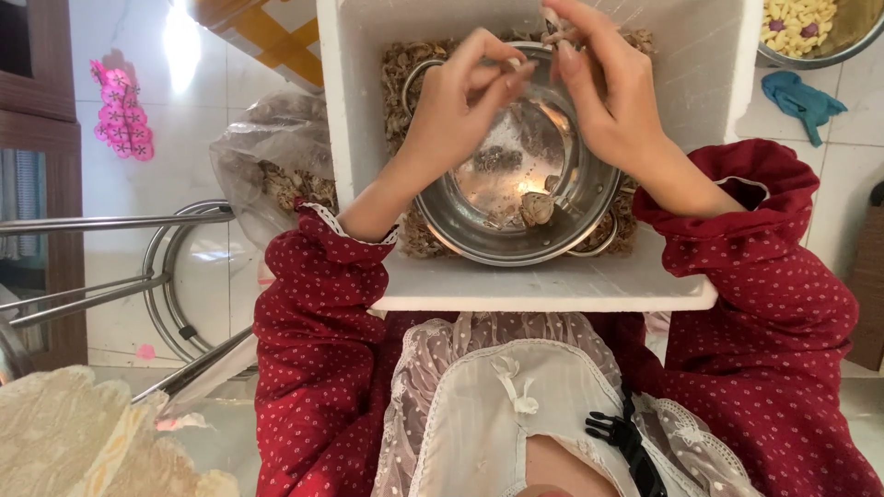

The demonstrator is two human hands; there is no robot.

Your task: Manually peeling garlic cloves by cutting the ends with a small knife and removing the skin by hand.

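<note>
- Holding both hands over the steel pot [516, 161] — presumably so that whatever drops lands inside.
- Left hand [458, 101]: fingers curled, tips pinching a small pale piece [516, 64].
- Right hand [603, 83]: fingertips closed on a brownish shell bit [552, 23] at the pot's far rim.
- Pot sits in a white foam box [552, 285] amid brown shells [401, 74]; the pot holds a few husked lumps — shiny base mostly bare.
</note>
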